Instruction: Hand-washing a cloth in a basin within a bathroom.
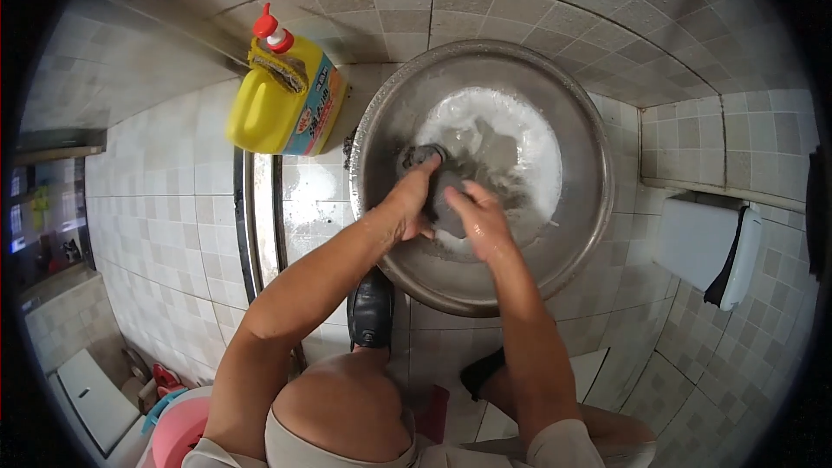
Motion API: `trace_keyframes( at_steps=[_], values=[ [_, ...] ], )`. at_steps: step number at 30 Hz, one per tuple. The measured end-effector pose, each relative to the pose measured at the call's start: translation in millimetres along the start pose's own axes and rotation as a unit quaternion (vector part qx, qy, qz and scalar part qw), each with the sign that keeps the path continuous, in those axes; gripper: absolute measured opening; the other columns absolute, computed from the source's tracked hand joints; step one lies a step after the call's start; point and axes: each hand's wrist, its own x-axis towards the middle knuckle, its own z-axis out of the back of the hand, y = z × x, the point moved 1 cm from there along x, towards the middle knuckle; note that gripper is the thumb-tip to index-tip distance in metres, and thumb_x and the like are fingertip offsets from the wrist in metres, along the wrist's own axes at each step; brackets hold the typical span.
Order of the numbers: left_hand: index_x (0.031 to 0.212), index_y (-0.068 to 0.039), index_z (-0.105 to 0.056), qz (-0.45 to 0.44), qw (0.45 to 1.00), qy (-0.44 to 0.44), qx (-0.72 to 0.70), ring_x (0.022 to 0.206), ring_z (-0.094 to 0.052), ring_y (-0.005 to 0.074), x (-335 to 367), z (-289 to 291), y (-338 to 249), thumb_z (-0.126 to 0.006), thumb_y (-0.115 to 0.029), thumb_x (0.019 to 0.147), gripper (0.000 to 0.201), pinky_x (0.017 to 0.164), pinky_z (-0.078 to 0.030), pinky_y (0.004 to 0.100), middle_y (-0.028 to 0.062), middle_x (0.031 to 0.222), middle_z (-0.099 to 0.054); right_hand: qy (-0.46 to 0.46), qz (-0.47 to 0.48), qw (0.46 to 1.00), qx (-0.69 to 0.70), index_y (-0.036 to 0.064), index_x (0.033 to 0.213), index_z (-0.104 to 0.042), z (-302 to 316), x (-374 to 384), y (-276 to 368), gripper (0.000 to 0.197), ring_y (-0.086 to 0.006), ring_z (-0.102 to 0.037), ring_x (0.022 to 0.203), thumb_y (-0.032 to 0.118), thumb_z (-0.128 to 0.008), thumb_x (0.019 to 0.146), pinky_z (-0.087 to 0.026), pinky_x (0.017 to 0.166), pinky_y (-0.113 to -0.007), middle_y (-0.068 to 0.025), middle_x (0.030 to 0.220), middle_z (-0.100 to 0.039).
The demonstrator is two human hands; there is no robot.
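Both my hands are down in the big steel basin (pixel 381 121) that fills the upper middle of the frame, its bottom covered with white soapy water (pixel 511 134). My left hand (pixel 409 199) has its fingers curled tight around a dark grey piece of cloth (pixel 446 195), which sits at the centre of the frame, half in the suds and bunched between my palms. My right hand (pixel 482 218) lies just beside it on the right, fingers closed over the same wet cloth, so both hands grip it together. A yellow detergent jug (pixel 277 100) with a red cap stands at the upper left, just beside the basin's rim, with a scouring pad (pixel 279 69) resting on its shoulder. The basin sits on the pale tiled floor (pixel 156 208). Below the basin, near the lower middle, my black shoe (pixel 371 308) shows between my forearms, and a pink plastic tub (pixel 178 433) peeks in at the lower left edge.
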Motion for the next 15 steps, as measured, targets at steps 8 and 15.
trace_keyframes(
  at_steps=[8,15],
  values=[
    [0.094,-0.001,-0.061,-0.107,0.980,0.118,-0.117,0.078,-0.064,0.0253,21,17,-19,-0.054,-0.027,0.090,0.027,0.073,-0.053,0.0369,0.0148,0.089,-0.065,0.132,0.140,0.978,-0.082,-0.0027,0.076,-0.064,-53,-74,85,0.024,-0.0050,-0.049,0.062,0.020,-0.067,0.083,-0.040,0.055,-0.025,0.0000,0.065,-0.059],
    [0.092,-0.003,-0.064,-0.084,0.943,0.219,-0.237,0.074,-0.064,0.0204,20,-4,0,-0.055,-0.025,0.091,0.024,0.069,-0.053,0.0341,0.0088,0.083,-0.066,-0.133,0.173,0.964,-0.152,-0.0068,0.073,-0.061,-41,-27,64,0.029,-0.0125,-0.050,0.058,0.021,-0.057,0.082,-0.042,0.055,-0.032,-0.0085,0.059,-0.057]
  ],
)
